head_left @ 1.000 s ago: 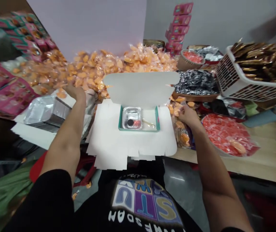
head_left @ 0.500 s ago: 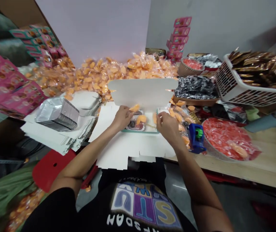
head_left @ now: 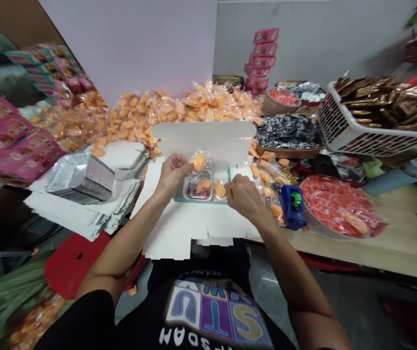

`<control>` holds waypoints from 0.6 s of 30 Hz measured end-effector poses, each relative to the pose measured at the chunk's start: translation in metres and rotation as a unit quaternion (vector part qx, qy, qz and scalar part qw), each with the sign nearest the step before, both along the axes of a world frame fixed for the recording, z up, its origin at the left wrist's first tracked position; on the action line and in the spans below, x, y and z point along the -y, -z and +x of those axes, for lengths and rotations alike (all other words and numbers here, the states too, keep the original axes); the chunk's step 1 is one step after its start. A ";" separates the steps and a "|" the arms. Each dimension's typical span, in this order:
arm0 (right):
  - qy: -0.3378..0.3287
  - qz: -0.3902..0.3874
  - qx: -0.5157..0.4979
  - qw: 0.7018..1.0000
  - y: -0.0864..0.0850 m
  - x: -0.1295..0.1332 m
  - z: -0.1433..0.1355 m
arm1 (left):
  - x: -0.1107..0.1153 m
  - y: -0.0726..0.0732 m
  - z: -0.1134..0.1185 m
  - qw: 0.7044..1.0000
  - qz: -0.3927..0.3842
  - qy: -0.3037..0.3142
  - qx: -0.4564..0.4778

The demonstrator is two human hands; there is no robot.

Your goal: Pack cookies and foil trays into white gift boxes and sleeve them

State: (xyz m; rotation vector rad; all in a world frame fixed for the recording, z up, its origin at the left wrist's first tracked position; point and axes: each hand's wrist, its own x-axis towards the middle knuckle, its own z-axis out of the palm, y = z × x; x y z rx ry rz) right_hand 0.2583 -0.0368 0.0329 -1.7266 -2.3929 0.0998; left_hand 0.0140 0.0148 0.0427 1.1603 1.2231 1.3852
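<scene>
Pinching wrapped orange piece (head_left: 199, 161), left hand (head_left: 171, 176); black shirt (head_left: 212, 311) lettered "S".

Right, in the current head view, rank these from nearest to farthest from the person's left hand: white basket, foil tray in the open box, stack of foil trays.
From the left hand:
1. Foil tray: in the open box, just right of it.
2. Stack of foil trays: off to its left.
3. White basket: far right.

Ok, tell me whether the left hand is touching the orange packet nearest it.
Touching: the head view shows the left hand with thumb and fingertips meeting the left edge of the orange packet, no gap between.
</scene>
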 end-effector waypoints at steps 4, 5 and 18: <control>-0.014 -0.044 0.008 0.999 -0.003 0.000 0.005 | -0.002 0.002 0.034 0.998 -0.044 0.051 0.008; -0.007 -0.050 -0.012 0.999 -0.003 0.000 0.007 | -0.002 0.002 0.044 0.997 -0.057 0.059 -0.014; -0.085 -0.003 0.002 0.996 -0.017 0.006 -0.023 | 0.024 0.014 -0.020 0.781 0.219 0.232 -0.536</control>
